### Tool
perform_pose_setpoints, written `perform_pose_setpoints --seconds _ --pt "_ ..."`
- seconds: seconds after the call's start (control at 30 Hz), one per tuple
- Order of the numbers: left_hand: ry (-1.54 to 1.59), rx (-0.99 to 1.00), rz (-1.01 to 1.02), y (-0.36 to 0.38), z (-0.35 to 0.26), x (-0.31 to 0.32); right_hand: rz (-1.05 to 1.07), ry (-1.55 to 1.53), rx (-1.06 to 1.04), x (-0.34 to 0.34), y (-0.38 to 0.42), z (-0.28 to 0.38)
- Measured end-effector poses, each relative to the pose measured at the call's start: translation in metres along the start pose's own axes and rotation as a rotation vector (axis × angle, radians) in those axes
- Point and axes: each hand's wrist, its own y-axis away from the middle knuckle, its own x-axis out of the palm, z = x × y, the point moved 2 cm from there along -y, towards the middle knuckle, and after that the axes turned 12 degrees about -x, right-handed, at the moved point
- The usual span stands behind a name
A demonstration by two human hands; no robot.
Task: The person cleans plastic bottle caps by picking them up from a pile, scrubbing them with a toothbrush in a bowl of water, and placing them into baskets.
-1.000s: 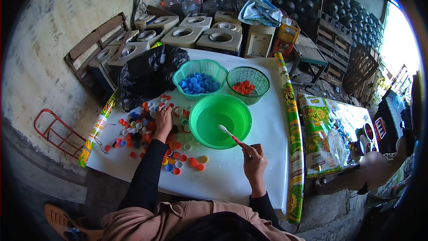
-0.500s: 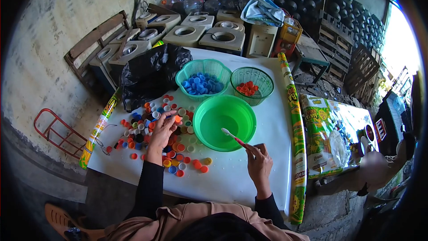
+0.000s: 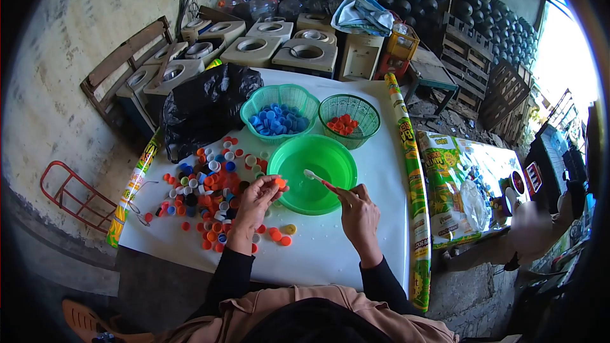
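Between the fingertips of my left hand (image 3: 257, 202) is an orange bottle cap (image 3: 280, 182), held at the left rim of the green basin (image 3: 343, 197). My right hand (image 3: 359, 216) grips a toothbrush (image 3: 323, 181) by its pink handle, its white head over the basin. Loose bottle caps (image 3: 216, 197) of many colours lie in a heap left of the basin, partly hidden by my left hand. Behind the basin, a light green basket (image 3: 248, 98) contains blue caps (image 3: 277, 119). To its right, a darker green basket (image 3: 375, 128) contains orange-red caps (image 3: 343, 124).
A black plastic bag (image 3: 203, 105) sits at the table's back left. Rolled printed plastic (image 3: 413, 190) lines the right edge of the white table (image 3: 381, 228). Old machine casings (image 3: 254, 51) stand behind. A person (image 3: 527, 235) is at the right, near another plastic-covered surface.
My left hand has moved right, bringing the orange cap from over the heap to the basin's rim. The toothbrush stays over the basin in my right hand. The view has shifted slightly.
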Motion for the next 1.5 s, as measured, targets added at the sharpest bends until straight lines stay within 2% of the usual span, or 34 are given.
perform_pose_setpoints --seconds 0.17,0.2,0.33,0.47,0.53,0.63,0.77,0.83,0.9,1.07,1.17,1.3,1.4,1.5 --pt "-0.077 0.043 -0.018 -0.021 0.011 0.016 -0.1 -0.232 0.027 0.002 0.026 0.015" --pt "-0.131 0.075 -0.008 -0.022 0.008 0.021 -0.065 -0.134 0.041 0.002 0.028 0.019" --pt "-0.162 0.12 0.035 -0.04 0.025 0.019 -0.076 -0.095 0.088 0.0 0.03 0.016" --pt "-0.426 0.206 -0.104 -0.037 0.016 0.025 0.012 -0.003 0.105 0.0 0.024 0.01" --pt "-0.613 0.307 -0.162 -0.036 0.007 0.027 -0.022 0.046 0.059 0.008 0.014 0.001" --pt "-0.726 0.414 -0.223 -0.036 0.005 0.027 -0.021 0.111 -0.002 0.023 0.01 -0.007" --pt "-0.921 0.442 -0.239 -0.041 0.01 0.023 -0.069 0.052 0.04 0.003 0.004 0.009" --pt "-0.929 0.45 -0.222 -0.045 0.008 0.027 -0.101 0.021 0.007 -0.005 0.01 0.019" --pt "-0.907 0.436 -0.176 -0.046 0.005 0.032 -0.017 -0.005 -0.01 0.003 0.014 0.022" --pt "-0.97 0.498 -0.132 -0.051 0.003 0.034 0.026 0.069 -0.038 -0.002 0.013 0.025" --pt "-1.008 0.515 -0.123 -0.053 0.001 0.029 0.026 0.048 0.0 -0.008 0.006 0.026" --pt "-0.998 0.534 -0.093 -0.065 0.004 0.023 0.062 0.19 0.026 0.018 0.0 0.005" --pt "-1.172 0.55 -0.144 -0.07 0.007 0.02 0.012 0.139 0.052 0.02 0.001 0.015" --pt "-1.108 0.577 -0.071 -0.079 0.013 0.016 0.045 0.091 0.063 0.016 0.001 0.034"
